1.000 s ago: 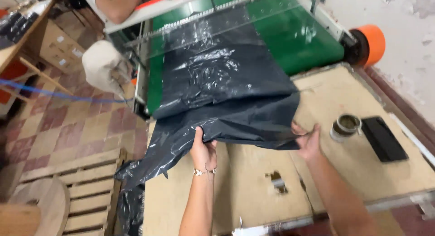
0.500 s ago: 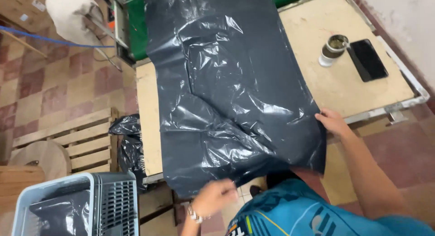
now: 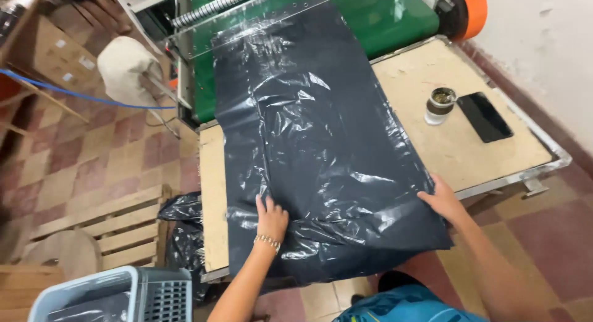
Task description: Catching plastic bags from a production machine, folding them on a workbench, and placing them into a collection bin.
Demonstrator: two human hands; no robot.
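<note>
Black plastic sheet (image 3: 321,155) on bench (image 3: 432,143); my left hand (image 3: 270,220) flat, open on it; right hand (image 3: 441,201) open, pressing its edge.

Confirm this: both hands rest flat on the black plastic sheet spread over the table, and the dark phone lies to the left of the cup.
Not quite. In the head view the phone lies right of the cup. Left hand and right hand do rest on the black plastic sheet over the table.
</note>
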